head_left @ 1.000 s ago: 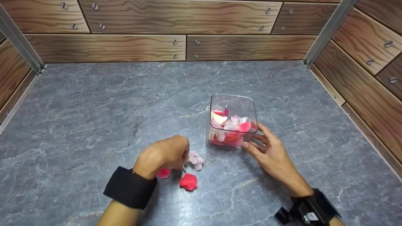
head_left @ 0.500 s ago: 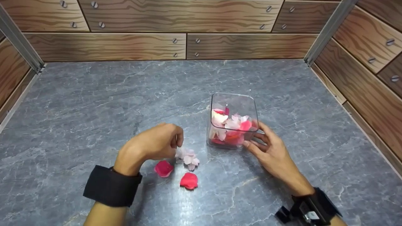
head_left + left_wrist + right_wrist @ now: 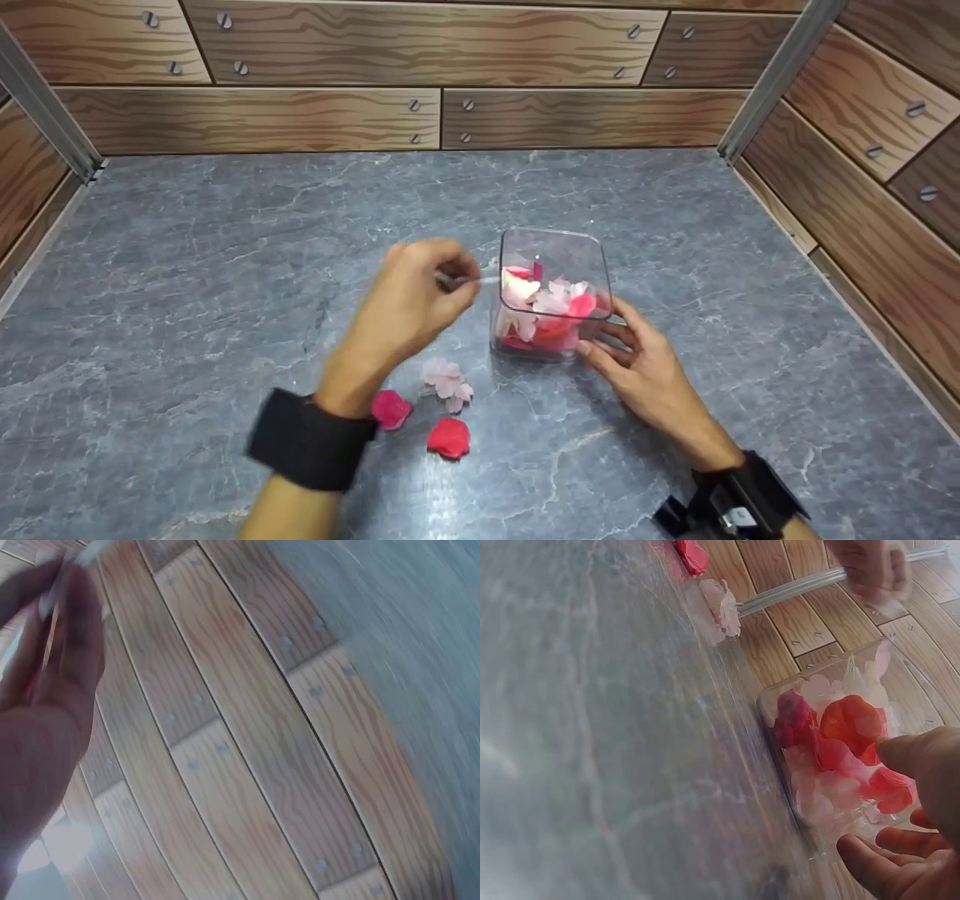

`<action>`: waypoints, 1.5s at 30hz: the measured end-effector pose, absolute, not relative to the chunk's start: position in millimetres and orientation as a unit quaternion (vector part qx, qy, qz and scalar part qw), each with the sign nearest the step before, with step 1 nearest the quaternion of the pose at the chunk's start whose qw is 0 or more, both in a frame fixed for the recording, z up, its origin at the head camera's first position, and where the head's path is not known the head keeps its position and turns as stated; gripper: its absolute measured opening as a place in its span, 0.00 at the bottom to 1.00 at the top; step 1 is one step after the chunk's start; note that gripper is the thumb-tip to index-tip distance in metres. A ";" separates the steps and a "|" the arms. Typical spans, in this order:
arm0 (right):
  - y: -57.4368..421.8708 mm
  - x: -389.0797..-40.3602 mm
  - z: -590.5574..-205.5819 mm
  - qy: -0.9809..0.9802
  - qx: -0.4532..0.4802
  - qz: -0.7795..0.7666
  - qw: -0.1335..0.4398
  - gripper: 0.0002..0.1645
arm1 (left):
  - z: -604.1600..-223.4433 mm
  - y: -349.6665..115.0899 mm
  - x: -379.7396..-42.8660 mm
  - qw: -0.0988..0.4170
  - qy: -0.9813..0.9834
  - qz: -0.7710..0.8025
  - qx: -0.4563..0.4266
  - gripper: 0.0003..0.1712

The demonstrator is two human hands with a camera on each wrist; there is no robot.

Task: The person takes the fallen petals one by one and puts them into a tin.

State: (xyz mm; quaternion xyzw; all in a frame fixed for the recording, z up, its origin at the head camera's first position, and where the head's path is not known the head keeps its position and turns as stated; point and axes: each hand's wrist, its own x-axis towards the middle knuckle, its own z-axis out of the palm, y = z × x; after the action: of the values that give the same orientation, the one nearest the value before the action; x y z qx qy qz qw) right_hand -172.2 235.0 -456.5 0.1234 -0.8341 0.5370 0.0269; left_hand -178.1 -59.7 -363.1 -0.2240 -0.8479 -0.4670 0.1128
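Note:
A clear plastic container point(image 3: 555, 259) stands on the grey marbled surface, part-filled with white, pink and red flower petals point(image 3: 847, 757). My right hand point(image 3: 649, 375) holds it at its right side, the thumb on the wall near the front corner and the fingers round the side. Just left of the rim, my left hand point(image 3: 409, 307) is raised and pinches a pale petal point(image 3: 489, 280), blurred by motion. On the surface below that hand lie a cluster of pale pink petals point(image 3: 448, 384), a magenta petal point(image 3: 391, 409) and a red petal point(image 3: 449, 438).
Wood-patterned panels point(image 3: 255, 118) wall the surface at the back and both sides, with grey metal strips point(image 3: 780, 71) at the corners. Black bands point(image 3: 311, 442) wrap both wrists; the right one carries a small device.
My left hand has lifted from the loose petals and moved up and right towards the container's rim, a pale petal in its fingers. My right hand and the container stay in place.

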 end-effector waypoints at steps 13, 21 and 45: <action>238.1 -169.2 -461.0 -0.827 0.112 0.550 0.025 0.43 | -387.6 -6.5 -185.0 0.174 -0.850 -0.429 -0.253 0.06; 239.5 -169.7 -463.1 -0.830 0.111 0.545 0.034 0.43 | -387.5 -5.7 -183.0 0.166 -0.879 -0.366 -0.255 0.11; 234.5 -174.0 -457.5 -0.828 0.125 0.546 0.033 0.41 | -401.8 -64.2 -167.8 -0.194 -0.937 -0.231 -0.178 0.15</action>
State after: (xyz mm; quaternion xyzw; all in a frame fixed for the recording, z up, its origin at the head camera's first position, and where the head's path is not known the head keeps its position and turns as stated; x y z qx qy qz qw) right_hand -174.0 234.5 -457.5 0.1252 -0.8280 0.5455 0.0330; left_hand -167.8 -64.2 -401.8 -0.1775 -0.9368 -0.2312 -0.1935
